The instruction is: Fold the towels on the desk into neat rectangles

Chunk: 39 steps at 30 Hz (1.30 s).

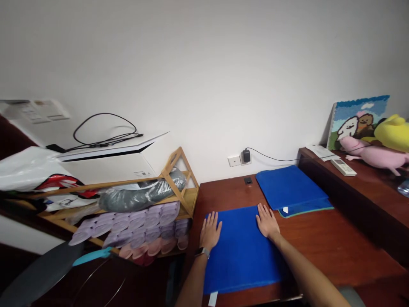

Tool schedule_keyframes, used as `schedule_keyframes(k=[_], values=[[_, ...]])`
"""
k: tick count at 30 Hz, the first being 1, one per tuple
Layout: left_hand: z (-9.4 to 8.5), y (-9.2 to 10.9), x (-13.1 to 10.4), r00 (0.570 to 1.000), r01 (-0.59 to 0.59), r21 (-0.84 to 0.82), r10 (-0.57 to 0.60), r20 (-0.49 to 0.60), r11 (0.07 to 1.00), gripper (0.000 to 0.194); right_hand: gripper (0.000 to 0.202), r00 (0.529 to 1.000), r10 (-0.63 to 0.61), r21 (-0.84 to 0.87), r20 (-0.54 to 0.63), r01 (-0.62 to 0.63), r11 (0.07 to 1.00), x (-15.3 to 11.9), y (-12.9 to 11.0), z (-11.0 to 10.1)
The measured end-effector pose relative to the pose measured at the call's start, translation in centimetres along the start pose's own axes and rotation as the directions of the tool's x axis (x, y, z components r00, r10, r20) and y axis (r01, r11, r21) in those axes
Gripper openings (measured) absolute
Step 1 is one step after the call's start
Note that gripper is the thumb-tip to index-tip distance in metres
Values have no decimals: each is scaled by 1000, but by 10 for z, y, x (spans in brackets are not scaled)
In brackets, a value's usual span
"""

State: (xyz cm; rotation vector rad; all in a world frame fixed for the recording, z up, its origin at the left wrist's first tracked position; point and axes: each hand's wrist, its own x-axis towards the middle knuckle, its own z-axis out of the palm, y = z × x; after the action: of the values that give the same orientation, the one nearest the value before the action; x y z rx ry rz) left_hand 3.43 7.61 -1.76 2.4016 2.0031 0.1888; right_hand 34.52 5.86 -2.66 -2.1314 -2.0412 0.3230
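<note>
A blue cloth (241,251) lies flat on the brown wooden desk (345,245), with a white tag hanging at its near left corner. My left hand (211,231) rests palm down on the cloth's far left part, fingers stretched out, a watch on the wrist. On its far right edge my right hand (267,221) lies flat too, fingers extended. Behind and to the right sits a folded stack of blue cloth (290,187) with a green edge and a small white tag. Neither hand touches that stack.
Left of the desk stands a wooden rack (180,194) with several lilac and pink slippers (137,224) and a white box (111,164). A black power adapter (246,155) is plugged into the wall. The raised shelf at right carries a remote (343,167) and a pink plush toy (373,155).
</note>
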Motion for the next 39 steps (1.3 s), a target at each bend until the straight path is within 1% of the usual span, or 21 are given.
schedule_keyframes(k=[1, 3, 6, 8, 10, 12, 14, 15, 16, 18, 21, 26, 29, 30, 31, 32, 34, 36, 37, 38, 39], values=[[-1, -10, -3, 1000, 13, 6, -13, -4, 1000, 66, 68, 1000, -1, -5, -3, 1, 1000, 0, 0, 1], [-1, -18, -6, 1000, 25, 11, -25, 0, 1000, 67, 68, 1000, -2, -18, -7, 2, 1000, 1, 1, 2], [-2, -11, -6, 999, 41, 8, -41, 3, 999, 67, 67, 1000, 1, -41, 3, -1, 999, 4, 1, -2], [-1, -7, -5, 999, 40, -2, -40, -8, 999, 66, 67, 999, 4, -42, 37, -3, 999, 4, 0, -6], [0, -7, -5, 999, 31, -14, -31, -26, 999, 66, 68, 999, 9, -23, 53, -8, 1000, 0, -1, -10], [3, -10, -4, 999, 24, -22, -25, -46, 999, 66, 68, 1000, 2, 1, -5, -2, 1000, -10, -1, -10], [6, -12, -4, 998, 23, -24, -25, -63, 999, 67, 68, 995, -25, 12, -99, 26, 1000, -25, 0, -6], [7, -13, -3, 997, 22, -23, -24, -71, 999, 68, 68, 992, -41, 12, -121, 43, 999, -34, 1, -3], [8, -14, -3, 997, 21, -20, -23, -77, 1000, 68, 69, 992, -53, 9, -115, 55, 998, -42, 2, 1], [9, -13, -1, 996, 17, -16, -19, -82, 1000, 68, 71, 997, -57, 2, -59, 57, 998, -55, 2, 6], [10, -12, 0, 997, 16, -10, -17, -76, 1000, 69, 72, 999, -35, -3, -6, 35, 999, -64, 0, 9], [11, -19, 2, 997, 12, 6, -12, -72, 1000, 67, 71, 1000, -29, 27, 9, 28, 999, -66, -6, -1], [3, -20, 3, 997, -1, 46, 4, -74, 999, 67, 70, 1000, -19, 39, 20, 18, 999, -68, -10, -9], [0, -14, 2, 996, -23, 57, 27, -81, 998, 66, 70, 1000, -17, 43, 24, 15, 999, -68, -11, -11], [-4, -4, 1, 993, -60, 61, 66, -94, 996, 65, 70, 1000, -15, 47, 27, 14, 999, -69, -12, -13], [-6, 12, -1, 986, -115, 57, 121, -111, 992, 64, 70, 999, -15, 50, 31, 14, 999, -69, -13, -14], [-8, 59, -8, 952, -270, 22, 270, -146, 963, 63, 70, 999, -17, 51, 37, 15, 999, -70, -12, -15], [-3, 119, -18, 894, -429, -39, 419, -157, 902, 62, 69, 998, -37, 38, 47, 35, 999, -70, -11, -14], [1, 147, -22, 872, -481, -76, 467, -149, 873, 62, 68, 997, -58, 25, 50, 57, 998, -70, -10, -13], [6, 171, -26, 869, -490, -115, 476, -131, 864, 61, 67, 995, -81, 9, 53, 81, 997, -70, -9, -12], [10, 187, -29, 887, -462, -151, 451, -101, 874, 61, 67, 994, -99, -8, 55, 100, 995, -70, -8, -10]])
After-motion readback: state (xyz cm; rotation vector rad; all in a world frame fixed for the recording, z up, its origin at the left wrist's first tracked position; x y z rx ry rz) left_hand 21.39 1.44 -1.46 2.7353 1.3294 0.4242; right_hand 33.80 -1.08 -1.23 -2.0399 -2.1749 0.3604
